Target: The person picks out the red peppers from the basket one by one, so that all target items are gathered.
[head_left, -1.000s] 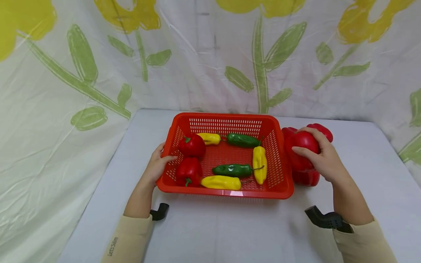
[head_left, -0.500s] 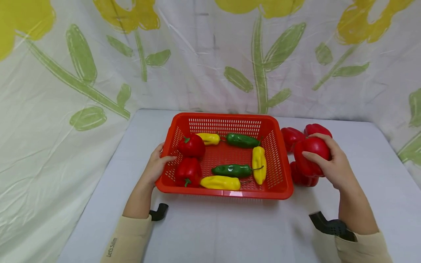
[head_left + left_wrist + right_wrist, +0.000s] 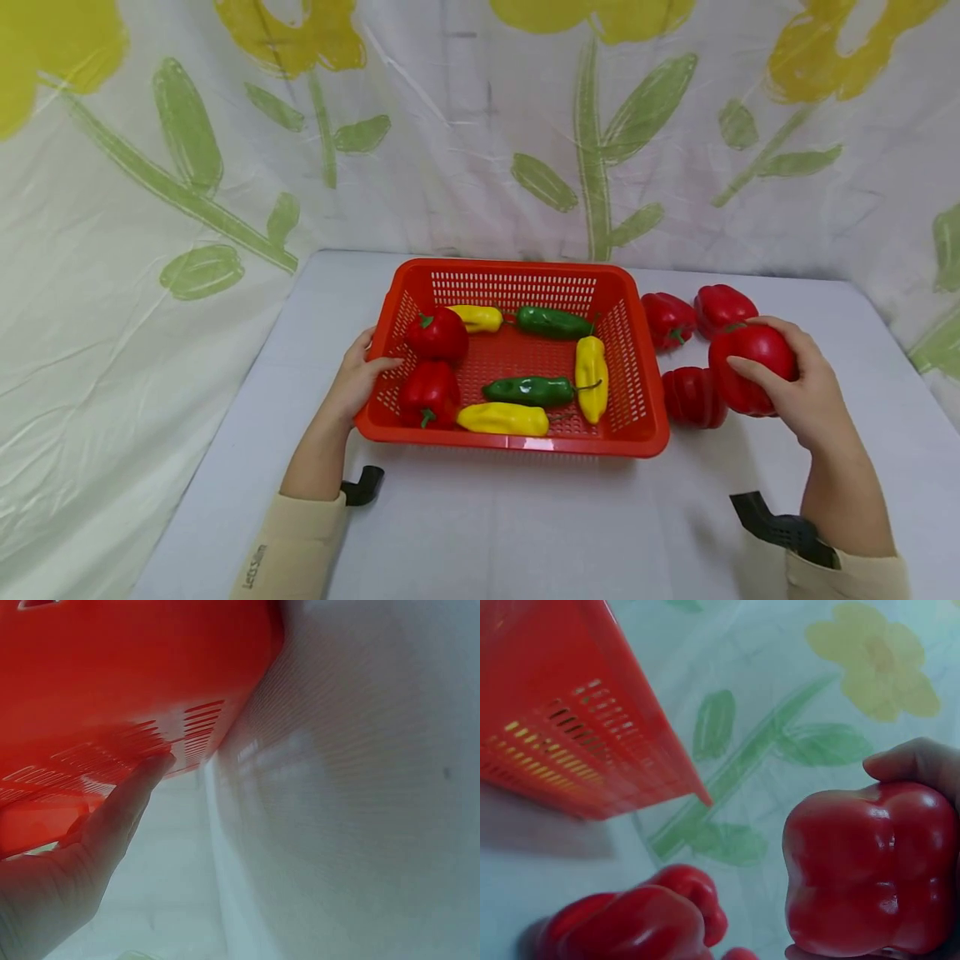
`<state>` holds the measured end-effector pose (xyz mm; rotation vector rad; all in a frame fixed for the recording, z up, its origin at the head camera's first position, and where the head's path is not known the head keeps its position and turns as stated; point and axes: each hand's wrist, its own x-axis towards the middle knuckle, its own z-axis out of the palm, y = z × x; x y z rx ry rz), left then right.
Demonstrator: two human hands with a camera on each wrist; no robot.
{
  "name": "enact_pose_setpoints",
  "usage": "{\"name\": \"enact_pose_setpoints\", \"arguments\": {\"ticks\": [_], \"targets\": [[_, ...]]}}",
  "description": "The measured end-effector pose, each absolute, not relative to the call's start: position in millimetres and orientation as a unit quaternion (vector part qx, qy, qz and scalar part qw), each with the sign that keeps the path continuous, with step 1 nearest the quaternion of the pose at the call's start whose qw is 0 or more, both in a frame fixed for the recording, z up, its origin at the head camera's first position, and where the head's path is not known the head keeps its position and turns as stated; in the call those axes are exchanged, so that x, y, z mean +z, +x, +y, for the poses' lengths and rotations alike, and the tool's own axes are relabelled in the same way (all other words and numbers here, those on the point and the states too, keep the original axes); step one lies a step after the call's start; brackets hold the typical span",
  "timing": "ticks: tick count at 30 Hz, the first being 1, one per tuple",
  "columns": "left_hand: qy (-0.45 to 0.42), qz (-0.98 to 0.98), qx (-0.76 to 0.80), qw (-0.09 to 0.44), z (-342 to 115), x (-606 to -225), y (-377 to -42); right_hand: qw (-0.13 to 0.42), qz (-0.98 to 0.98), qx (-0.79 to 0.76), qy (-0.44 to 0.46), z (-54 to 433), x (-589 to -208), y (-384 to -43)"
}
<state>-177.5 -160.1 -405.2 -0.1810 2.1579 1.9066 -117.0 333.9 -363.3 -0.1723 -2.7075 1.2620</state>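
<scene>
My left hand [image 3: 356, 379] grips the left rim of a red plastic basket [image 3: 517, 442], thumb over the edge and fingers against the outer wall. Inside lie two red bell peppers [image 3: 430, 393] at the left, yellow peppers [image 3: 592, 379] and two green peppers [image 3: 553, 322]. To the right of the basket, my right hand [image 3: 813, 396] holds a red bell pepper [image 3: 750, 375] from its right side. The right wrist view shows that pepper [image 3: 870, 870] with its lobed end facing the camera and the thumb on top.
Three more red bell peppers lie right of the basket: one close to its wall [image 3: 667, 320], one farther back [image 3: 723, 308] and one nearer the front [image 3: 686, 400]. A flower-printed sheet [image 3: 450, 167] hangs behind the white table [image 3: 525, 525].
My right hand has moved right with the red bell pepper, away from the basket, uncovering the peppers behind it. My left hand and the basket have stayed in place.
</scene>
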Motion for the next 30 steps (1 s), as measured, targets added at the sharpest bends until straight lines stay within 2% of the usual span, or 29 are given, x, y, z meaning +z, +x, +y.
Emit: {"name": "enact_pose_setpoints", "arguments": {"ticks": [19, 30], "targets": [[-0.061, 0.742, 0.655, 0.131, -160, -405, -177, 0.043, -0.909, 0.388, -0.148, 377, -388, -125], [-0.049, 0.740, 0.657, 0.136, -160, -404, -176, 0.012, -0.935, 0.331, -0.123, 385, -407, -134]]}}
